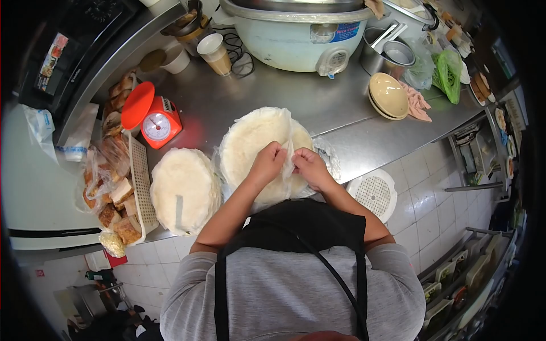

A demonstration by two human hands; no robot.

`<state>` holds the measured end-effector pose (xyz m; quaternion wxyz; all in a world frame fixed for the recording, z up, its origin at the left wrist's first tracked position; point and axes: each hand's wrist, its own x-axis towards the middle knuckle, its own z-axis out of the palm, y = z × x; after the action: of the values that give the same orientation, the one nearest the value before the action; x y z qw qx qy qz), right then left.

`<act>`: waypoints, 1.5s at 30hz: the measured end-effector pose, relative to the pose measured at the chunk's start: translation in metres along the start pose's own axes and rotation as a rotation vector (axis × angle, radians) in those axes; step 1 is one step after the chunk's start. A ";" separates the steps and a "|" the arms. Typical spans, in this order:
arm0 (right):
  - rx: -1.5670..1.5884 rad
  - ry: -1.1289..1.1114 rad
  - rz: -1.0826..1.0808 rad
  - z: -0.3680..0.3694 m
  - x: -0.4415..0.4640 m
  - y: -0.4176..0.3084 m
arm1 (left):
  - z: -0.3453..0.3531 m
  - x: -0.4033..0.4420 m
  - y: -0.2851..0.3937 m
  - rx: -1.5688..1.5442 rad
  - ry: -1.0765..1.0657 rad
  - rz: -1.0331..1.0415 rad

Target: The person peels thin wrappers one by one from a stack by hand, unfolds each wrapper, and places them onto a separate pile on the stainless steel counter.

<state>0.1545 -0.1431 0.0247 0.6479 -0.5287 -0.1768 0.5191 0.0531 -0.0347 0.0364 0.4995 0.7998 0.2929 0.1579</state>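
Observation:
A stack of thin, round, pale dough sheets (244,133) lies on the steel counter in front of me, with clear plastic film (327,152) sticking out around its right side. My left hand (269,163) is closed in a pinch on a lifted fold of the top sheet, near the middle of the stack. Just right of it, my right hand (311,167) also pinches the sheet, its fingers curled; the fingertips are partly hidden. To the left sits a second stack of round sheets (185,190), with a grey strip on its top near the front.
An orange kitchen scale (159,122) and a white basket (141,182) of bread pieces stand at left. Behind are a paper cup (215,54) and a large rice cooker (296,42). Beige bowls (389,94) and a pink cloth (417,102) lie at right. A white perforated stool (372,196) stands below the counter edge.

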 end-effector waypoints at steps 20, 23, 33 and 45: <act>-0.527 0.224 -0.269 -0.004 0.017 0.001 | -0.023 -0.003 0.010 0.435 0.242 -0.061; -0.566 0.115 -0.348 0.006 0.011 -0.003 | -0.016 -0.004 0.020 0.393 0.172 -0.098; -0.591 -0.016 -0.388 0.007 0.004 -0.006 | 0.004 0.006 0.014 0.247 0.212 0.003; -0.976 0.241 -0.332 0.011 0.008 -0.035 | -0.006 0.002 0.014 0.610 0.174 0.086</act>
<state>0.1663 -0.1277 0.0563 0.4155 -0.7898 -0.4033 0.2024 0.0556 -0.0342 0.0517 0.2028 0.9078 0.3343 0.1517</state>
